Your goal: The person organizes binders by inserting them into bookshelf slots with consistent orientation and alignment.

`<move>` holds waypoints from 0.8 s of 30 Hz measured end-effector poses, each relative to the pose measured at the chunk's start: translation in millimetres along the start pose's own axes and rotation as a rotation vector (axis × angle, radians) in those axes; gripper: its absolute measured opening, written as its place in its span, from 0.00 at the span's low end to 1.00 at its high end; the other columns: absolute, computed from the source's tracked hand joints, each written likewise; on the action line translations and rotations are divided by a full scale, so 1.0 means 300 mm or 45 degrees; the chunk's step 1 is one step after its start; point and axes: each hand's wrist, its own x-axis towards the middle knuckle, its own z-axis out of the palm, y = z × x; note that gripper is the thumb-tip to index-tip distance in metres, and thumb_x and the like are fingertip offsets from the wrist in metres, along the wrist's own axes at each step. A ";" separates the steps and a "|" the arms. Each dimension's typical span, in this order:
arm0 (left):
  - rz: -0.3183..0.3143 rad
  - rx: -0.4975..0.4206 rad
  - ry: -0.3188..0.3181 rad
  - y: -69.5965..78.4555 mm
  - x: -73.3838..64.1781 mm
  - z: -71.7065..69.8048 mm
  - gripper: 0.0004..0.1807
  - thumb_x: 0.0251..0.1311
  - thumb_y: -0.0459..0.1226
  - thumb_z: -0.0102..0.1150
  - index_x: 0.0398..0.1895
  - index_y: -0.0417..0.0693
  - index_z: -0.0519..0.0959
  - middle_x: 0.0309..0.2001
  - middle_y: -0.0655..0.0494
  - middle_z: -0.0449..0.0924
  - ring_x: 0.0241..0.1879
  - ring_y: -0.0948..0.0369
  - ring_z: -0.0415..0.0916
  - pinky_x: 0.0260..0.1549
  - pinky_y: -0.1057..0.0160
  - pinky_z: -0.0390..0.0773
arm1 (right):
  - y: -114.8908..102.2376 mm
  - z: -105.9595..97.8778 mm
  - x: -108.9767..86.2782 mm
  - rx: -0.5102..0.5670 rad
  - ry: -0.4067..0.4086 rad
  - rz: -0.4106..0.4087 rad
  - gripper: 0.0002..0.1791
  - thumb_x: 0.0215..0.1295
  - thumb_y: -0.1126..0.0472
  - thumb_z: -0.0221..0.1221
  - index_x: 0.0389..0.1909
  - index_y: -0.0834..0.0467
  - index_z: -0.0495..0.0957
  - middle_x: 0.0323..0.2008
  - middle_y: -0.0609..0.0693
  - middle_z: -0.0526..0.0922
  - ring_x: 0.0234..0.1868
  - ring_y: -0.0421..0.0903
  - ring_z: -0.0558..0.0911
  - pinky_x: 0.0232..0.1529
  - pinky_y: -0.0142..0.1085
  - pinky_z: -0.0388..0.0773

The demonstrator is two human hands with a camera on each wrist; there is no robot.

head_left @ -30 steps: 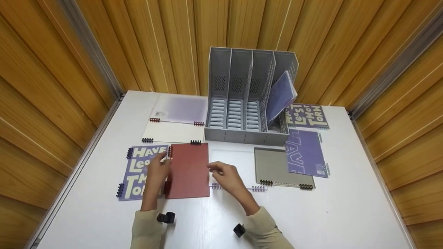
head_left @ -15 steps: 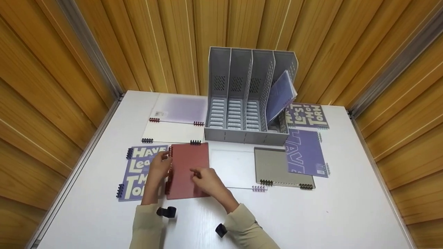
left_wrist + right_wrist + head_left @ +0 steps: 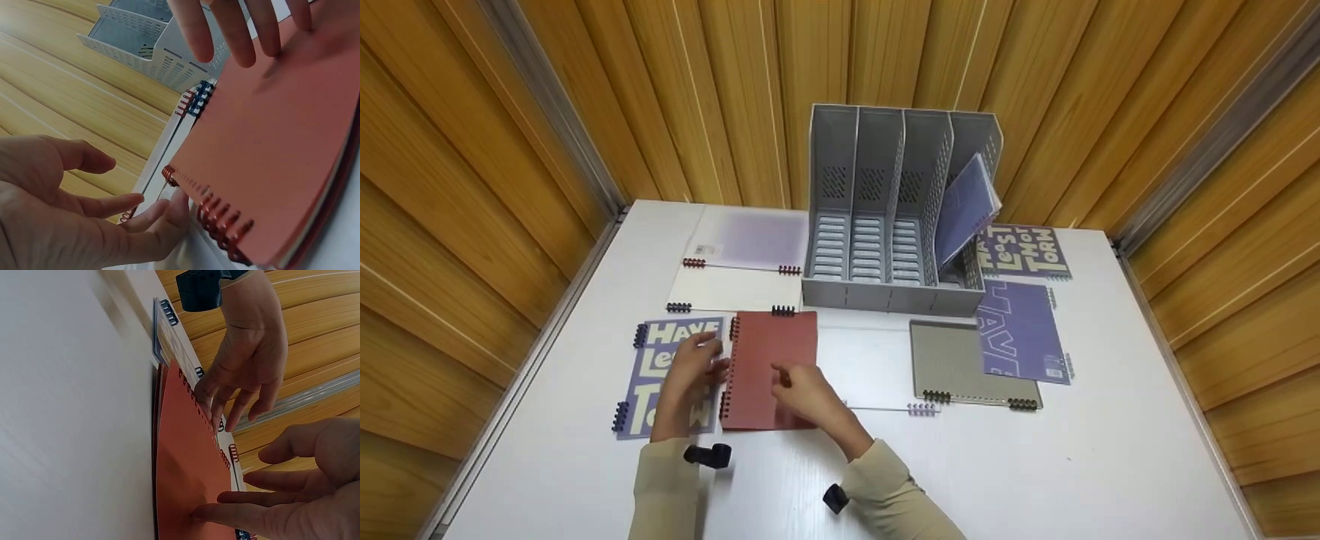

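Note:
A red spiral notebook (image 3: pixel 772 367) lies in the middle of the table, its rings on the left edge. My left hand (image 3: pixel 690 379) is beside that ringed edge, over a purple lettered notebook (image 3: pixel 656 409). In the left wrist view its fingers (image 3: pixel 174 216) are loosely bent, with the tips at the red notebook's rings. My right hand (image 3: pixel 810 394) is over the red cover. In the right wrist view its fingers (image 3: pixel 236 512) are extended, one fingertip touching the cover. Neither hand grips the notebook.
A grey file organiser (image 3: pixel 892 296) stands behind, a purple notebook (image 3: pixel 964 206) leaning in its right compartment. White notebooks (image 3: pixel 735 289) lie back left, a clear-covered one (image 3: pixel 862 360) beside the red one. An olive notebook (image 3: pixel 949 360) and purple ones (image 3: pixel 1024 330) are on the right.
My right hand has moved left from the red notebook's right edge onto its cover. My left hand has drawn slightly left, and the notebook sits slightly further right with more of its rings showing.

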 end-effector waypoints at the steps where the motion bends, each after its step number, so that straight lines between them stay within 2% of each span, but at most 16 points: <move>1: -0.009 -0.017 -0.007 -0.001 0.003 -0.003 0.30 0.73 0.34 0.47 0.74 0.29 0.56 0.53 0.37 0.72 0.34 0.57 0.80 0.33 0.62 0.83 | 0.001 0.000 0.001 0.001 0.000 -0.003 0.25 0.67 0.68 0.59 0.64 0.70 0.74 0.55 0.63 0.83 0.52 0.52 0.82 0.54 0.42 0.81; 3: -0.012 -0.031 -0.022 -0.002 0.005 -0.007 0.29 0.73 0.33 0.46 0.73 0.28 0.57 0.48 0.39 0.75 0.33 0.59 0.80 0.32 0.63 0.83 | 0.001 -0.001 0.001 0.001 -0.004 0.008 0.24 0.68 0.67 0.59 0.64 0.69 0.74 0.55 0.63 0.83 0.51 0.50 0.82 0.52 0.41 0.81; 6: 0.005 -0.009 -0.055 -0.008 0.006 -0.010 0.28 0.75 0.33 0.47 0.71 0.24 0.59 0.44 0.42 0.79 0.33 0.60 0.79 0.33 0.64 0.82 | 0.004 -0.002 0.001 0.014 -0.010 0.029 0.24 0.67 0.67 0.58 0.63 0.69 0.75 0.53 0.62 0.84 0.42 0.46 0.81 0.43 0.36 0.81; 8: 0.017 0.027 -0.076 -0.008 0.004 -0.009 0.25 0.75 0.34 0.48 0.68 0.24 0.64 0.41 0.44 0.81 0.33 0.61 0.79 0.33 0.65 0.82 | 0.004 -0.003 0.000 0.016 -0.011 0.040 0.23 0.67 0.66 0.58 0.62 0.69 0.76 0.52 0.62 0.84 0.38 0.43 0.79 0.38 0.32 0.79; 10: 0.029 0.056 -0.086 -0.008 0.000 -0.009 0.23 0.76 0.35 0.49 0.65 0.25 0.69 0.40 0.46 0.81 0.33 0.61 0.79 0.34 0.66 0.82 | 0.003 -0.005 0.000 0.011 -0.012 0.048 0.23 0.67 0.66 0.58 0.61 0.69 0.77 0.52 0.61 0.84 0.38 0.43 0.80 0.38 0.32 0.79; 15: 0.087 0.136 -0.068 0.004 -0.014 0.010 0.18 0.74 0.36 0.54 0.57 0.29 0.78 0.40 0.45 0.85 0.34 0.60 0.83 0.36 0.63 0.84 | -0.002 -0.013 -0.005 0.000 -0.016 0.071 0.22 0.68 0.65 0.59 0.61 0.68 0.77 0.53 0.60 0.85 0.47 0.48 0.83 0.49 0.38 0.82; 20: 0.122 0.195 -0.040 0.029 -0.036 0.034 0.15 0.71 0.37 0.60 0.51 0.34 0.83 0.43 0.43 0.87 0.39 0.56 0.85 0.41 0.58 0.85 | -0.004 -0.016 -0.007 -0.013 -0.015 0.069 0.23 0.69 0.64 0.59 0.63 0.67 0.76 0.56 0.60 0.83 0.55 0.51 0.82 0.57 0.45 0.79; 24: 0.174 0.213 -0.044 0.048 -0.057 0.053 0.14 0.68 0.36 0.63 0.48 0.32 0.83 0.41 0.42 0.87 0.36 0.55 0.87 0.37 0.59 0.86 | -0.007 -0.017 -0.010 -0.025 -0.017 0.053 0.23 0.68 0.63 0.59 0.63 0.67 0.76 0.57 0.60 0.83 0.56 0.51 0.81 0.59 0.46 0.78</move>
